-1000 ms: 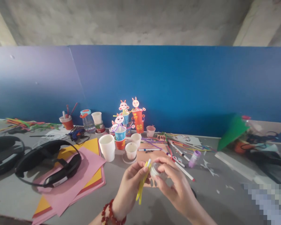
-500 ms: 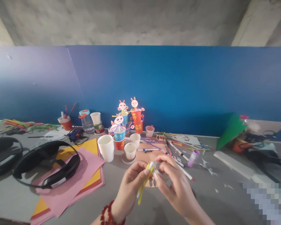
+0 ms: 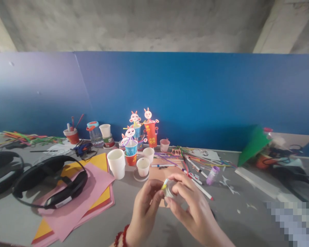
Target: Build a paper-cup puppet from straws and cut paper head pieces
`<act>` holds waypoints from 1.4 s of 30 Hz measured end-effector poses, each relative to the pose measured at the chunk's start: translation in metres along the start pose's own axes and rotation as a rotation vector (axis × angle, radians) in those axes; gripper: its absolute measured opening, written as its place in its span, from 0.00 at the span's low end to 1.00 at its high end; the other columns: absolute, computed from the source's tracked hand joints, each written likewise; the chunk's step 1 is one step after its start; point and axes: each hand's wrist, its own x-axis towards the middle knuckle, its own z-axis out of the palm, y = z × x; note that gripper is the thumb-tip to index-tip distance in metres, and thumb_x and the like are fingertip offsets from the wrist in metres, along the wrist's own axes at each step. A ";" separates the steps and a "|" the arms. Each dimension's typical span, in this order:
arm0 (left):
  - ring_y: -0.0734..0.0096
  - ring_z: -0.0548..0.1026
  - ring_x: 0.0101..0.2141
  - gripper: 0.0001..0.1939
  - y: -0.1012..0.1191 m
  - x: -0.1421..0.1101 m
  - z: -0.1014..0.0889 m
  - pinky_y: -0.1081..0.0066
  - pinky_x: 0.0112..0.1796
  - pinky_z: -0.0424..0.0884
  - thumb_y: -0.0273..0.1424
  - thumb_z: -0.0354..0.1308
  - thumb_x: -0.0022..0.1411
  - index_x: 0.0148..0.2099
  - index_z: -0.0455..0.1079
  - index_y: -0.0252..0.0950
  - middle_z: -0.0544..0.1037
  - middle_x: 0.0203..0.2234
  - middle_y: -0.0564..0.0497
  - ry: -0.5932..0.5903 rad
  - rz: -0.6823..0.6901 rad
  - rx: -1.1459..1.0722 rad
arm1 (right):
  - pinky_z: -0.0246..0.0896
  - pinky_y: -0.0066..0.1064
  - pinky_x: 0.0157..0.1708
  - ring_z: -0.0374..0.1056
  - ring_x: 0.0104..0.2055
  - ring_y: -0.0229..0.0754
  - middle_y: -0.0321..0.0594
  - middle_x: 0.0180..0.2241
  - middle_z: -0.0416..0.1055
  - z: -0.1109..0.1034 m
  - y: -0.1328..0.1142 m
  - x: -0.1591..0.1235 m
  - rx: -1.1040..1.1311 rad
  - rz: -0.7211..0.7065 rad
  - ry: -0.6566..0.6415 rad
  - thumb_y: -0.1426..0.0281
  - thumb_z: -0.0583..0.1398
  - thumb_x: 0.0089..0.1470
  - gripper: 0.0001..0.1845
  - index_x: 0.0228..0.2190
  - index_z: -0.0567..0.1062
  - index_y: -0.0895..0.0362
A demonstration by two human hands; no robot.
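Observation:
My left hand [image 3: 148,204] is closed, thumb and fingers pinched round thin yellow straws [image 3: 164,186] with a whitish tip. Most of their length is now hidden behind the fingers. In my right hand [image 3: 192,202] is a roll of clear tape [image 3: 170,189], its fingers curled round the edge. The roll's near side touches or almost touches the straws; I cannot tell which. Beneath both hands lies a peach-coloured sheet [image 3: 157,174] with cut-out shapes.
White paper cups [image 3: 116,168] and decorated cups with rabbit figures [image 3: 131,148] stand ahead. Markers [image 3: 204,191], a purple glue stick [image 3: 213,175] and paper scraps lie to the right. A black headset [image 3: 50,181] rests on coloured paper [image 3: 92,188] at left.
My left hand has turned, so the yellow straws that hung below its fingers are now mostly hidden. The tape roll is still in my right hand, close against the straw tips.

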 end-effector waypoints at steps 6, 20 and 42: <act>0.70 0.77 0.40 0.10 -0.002 -0.003 0.000 0.74 0.42 0.70 0.26 0.52 0.68 0.49 0.69 0.43 0.78 0.40 0.51 0.070 0.126 0.123 | 0.65 0.35 0.44 0.67 0.51 0.48 0.45 0.48 0.68 -0.003 -0.005 0.002 -0.038 -0.057 -0.016 0.68 0.57 0.62 0.06 0.32 0.64 0.53; 0.73 0.73 0.31 0.07 0.011 0.011 -0.009 0.71 0.36 0.73 0.31 0.67 0.58 0.37 0.72 0.36 0.74 0.30 0.53 -0.147 -0.344 -0.657 | 0.64 0.37 0.51 0.63 0.58 0.49 0.46 0.53 0.67 -0.005 0.004 -0.003 -0.111 -0.066 -0.040 0.71 0.56 0.61 0.02 0.35 0.69 0.53; 0.74 0.75 0.30 0.07 0.017 0.005 -0.004 0.75 0.35 0.70 0.32 0.66 0.60 0.37 0.73 0.35 0.78 0.29 0.51 -0.170 -0.307 -0.694 | 0.66 0.35 0.46 0.67 0.54 0.49 0.44 0.48 0.69 -0.005 0.006 0.004 -0.062 0.003 0.069 0.69 0.57 0.59 0.06 0.29 0.69 0.53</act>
